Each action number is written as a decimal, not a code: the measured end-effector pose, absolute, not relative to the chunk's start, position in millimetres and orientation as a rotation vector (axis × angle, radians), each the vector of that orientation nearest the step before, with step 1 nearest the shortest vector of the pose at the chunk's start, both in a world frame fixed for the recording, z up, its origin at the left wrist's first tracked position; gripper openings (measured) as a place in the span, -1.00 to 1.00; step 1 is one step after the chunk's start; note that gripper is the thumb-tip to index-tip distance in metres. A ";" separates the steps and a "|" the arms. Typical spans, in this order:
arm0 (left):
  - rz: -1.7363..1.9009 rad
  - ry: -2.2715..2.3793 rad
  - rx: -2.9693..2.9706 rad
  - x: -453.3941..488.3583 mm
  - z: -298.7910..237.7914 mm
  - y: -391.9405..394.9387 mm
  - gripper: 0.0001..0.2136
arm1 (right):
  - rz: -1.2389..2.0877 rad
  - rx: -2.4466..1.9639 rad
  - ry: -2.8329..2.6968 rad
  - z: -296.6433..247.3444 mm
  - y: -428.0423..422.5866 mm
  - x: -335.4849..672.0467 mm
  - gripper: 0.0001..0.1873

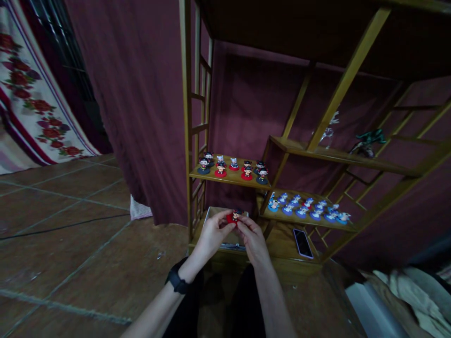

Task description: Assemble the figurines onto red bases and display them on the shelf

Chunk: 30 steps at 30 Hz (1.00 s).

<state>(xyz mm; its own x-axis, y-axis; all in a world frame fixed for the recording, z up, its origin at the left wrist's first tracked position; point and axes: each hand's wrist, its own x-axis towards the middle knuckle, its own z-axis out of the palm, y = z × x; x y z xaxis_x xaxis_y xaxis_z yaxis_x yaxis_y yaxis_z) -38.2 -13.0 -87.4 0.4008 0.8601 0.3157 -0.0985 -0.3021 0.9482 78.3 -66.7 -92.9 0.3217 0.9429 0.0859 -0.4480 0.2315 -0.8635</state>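
Between my two hands is a small figurine (235,216) with dark hair and a red round base. My left hand (214,233) pinches its base from the left, and my right hand (252,234) grips it from the right. Under and behind my hands stands an open box (216,212) on the bottom shelf, its contents mostly hidden. Similar figurines on red and dark bases stand on the wooden shelf (230,176) just above, among them a red-based figurine (220,170) and a dark-based figurine (262,176).
Several blue and purple figurines (302,210) line the lower right shelf. A phone (303,243) lies on the bottom board. Higher up are a green ornament (369,142) and a clear ornament (328,134). Wooden posts (186,117) frame the unit; a cable (66,226) crosses the floor.
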 end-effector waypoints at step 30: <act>0.639 0.850 2.676 -43.8 -184.1 8.8 -0.64 | 1.125 -1.149 -0.635 -212.1 -30.1 96.8 -0.65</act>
